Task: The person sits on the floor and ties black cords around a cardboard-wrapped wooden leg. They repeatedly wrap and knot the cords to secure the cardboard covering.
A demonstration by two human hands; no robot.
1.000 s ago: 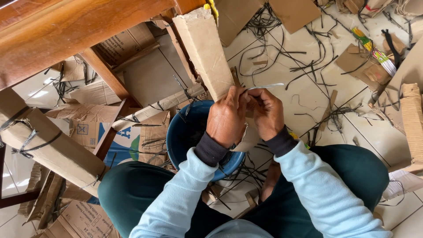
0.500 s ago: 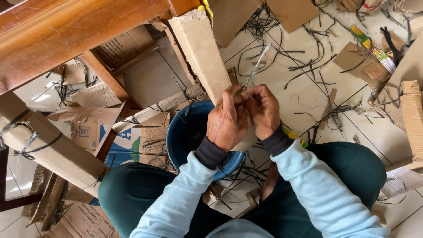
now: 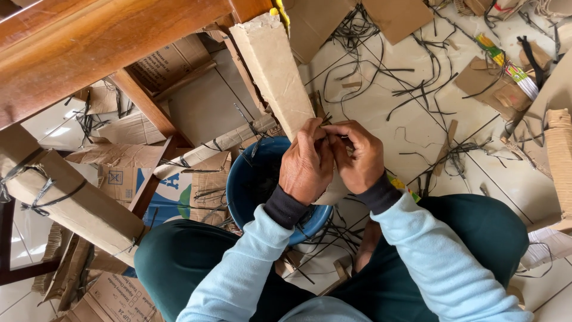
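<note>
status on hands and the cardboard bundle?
Left hand and right hand together, fingers pinching a thin dark strip against the tall cardboard bundle. Blue bucket directly beneath. Dark strips litter the floor; nothing blocking.

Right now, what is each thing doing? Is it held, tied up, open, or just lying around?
Left hand: closed in a grip on a thin dark strip.
Right hand: fingers pinched on the same strip.
Long cardboard block: leaning up from the hands toward the table.
Blue bucket: open, dark strips inside.
Wrapped cardboard bundle: tied with dark strips, lying on the floor.
Dark strips: loose, scattered over the tiles.
</note>
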